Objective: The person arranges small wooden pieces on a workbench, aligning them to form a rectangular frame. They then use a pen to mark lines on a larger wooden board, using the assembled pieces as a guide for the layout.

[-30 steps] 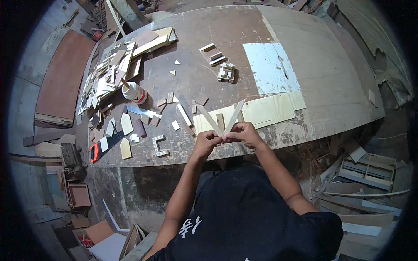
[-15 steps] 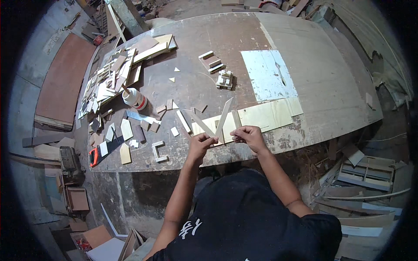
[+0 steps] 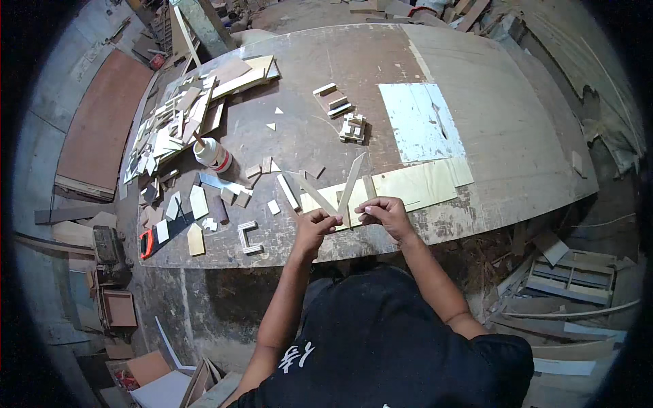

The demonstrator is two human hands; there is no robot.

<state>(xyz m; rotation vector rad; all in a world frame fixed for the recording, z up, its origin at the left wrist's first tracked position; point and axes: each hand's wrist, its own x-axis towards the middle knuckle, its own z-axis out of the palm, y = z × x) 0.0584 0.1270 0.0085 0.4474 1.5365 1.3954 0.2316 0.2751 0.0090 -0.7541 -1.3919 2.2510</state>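
Two pale wooden strips form a V in front of me, a left strip [image 3: 317, 192] and a right strip [image 3: 352, 180], meeting at the bottom. My left hand [image 3: 317, 228] is closed, its fingertips pinching at the V's lower point. Just right of it, my right hand [image 3: 386, 216] has thumb and fingers drawn together; whatever is between them is too small to make out. A short wooden strip [image 3: 369, 186] stands just beyond the right fingertips. Under and behind the V lies a long light plywood board [image 3: 415, 182].
Left on the table [image 3: 286, 149] are a glue bottle [image 3: 213, 155], an orange-handled saw [image 3: 147, 243], a C-shaped wooden piece [image 3: 249, 238] and a heap of offcuts [image 3: 183, 109]. A small block assembly [image 3: 352, 128] stands farther back, beside a white-painted panel [image 3: 423, 121].
The right hand has shifted slightly left, closer to the left hand and the V's lower point. The left hand and the V have stayed nearly in place; the whole view has shifted slightly.
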